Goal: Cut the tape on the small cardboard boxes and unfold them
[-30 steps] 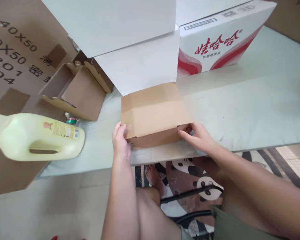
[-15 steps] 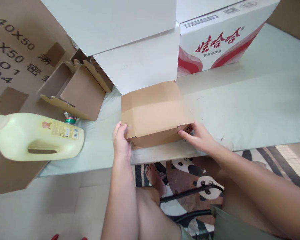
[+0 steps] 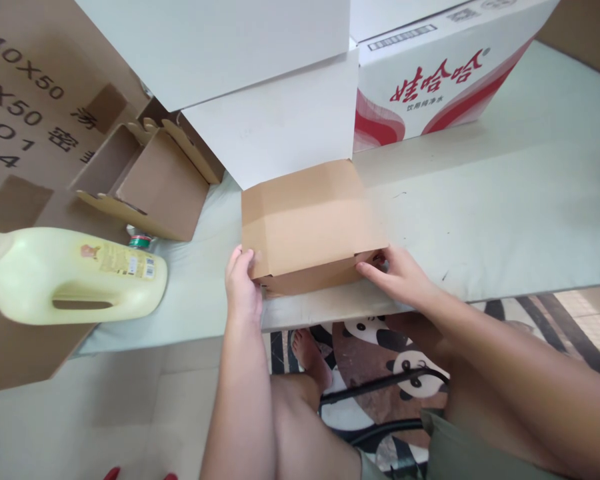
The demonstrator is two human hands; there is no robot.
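The L hand (image 3: 243, 283) is narrow, w/ fingers bent around the near left corner of the brown box (image 3: 310, 223); thumb and fingers are close together there. The R hand (image 3: 403, 275) is half closed at the near right corner of the same box, w/ its thumb along the front wall and the other fingers at the right end, partly hidden. The brown box lies flat near the front edge of the worktop (image 3: 485, 207), w/ its lid panel down and a thin dark gap under the front edge of the panel. Its far side is close to the lower white carton (image 3: 280, 127); maybe they touch, but the view is poor there. The worktop has a pale green cover. The upper white carton (image 3: 220, 40) sits on the lower one, and to the right stands a white and red carton (image 3: 430, 100) w/ Chinese print. Toward the left end of the worktop are the open brown boxes (image 3: 163, 187), a green cap (image 3: 141, 241) and a pale yellow jug (image 3: 125, 287) on its side, next to a big printed carton (image 3: 15, 200). Below are floor tiles (image 3: 130, 393), a panda-pattern mat (image 3: 375, 393) and a black metal bar (image 3: 370, 387). The L forearm comes up almost straight from the bottom of the view, the R forearm slants in from the lower right, and both wrists are over or close to the front edge.
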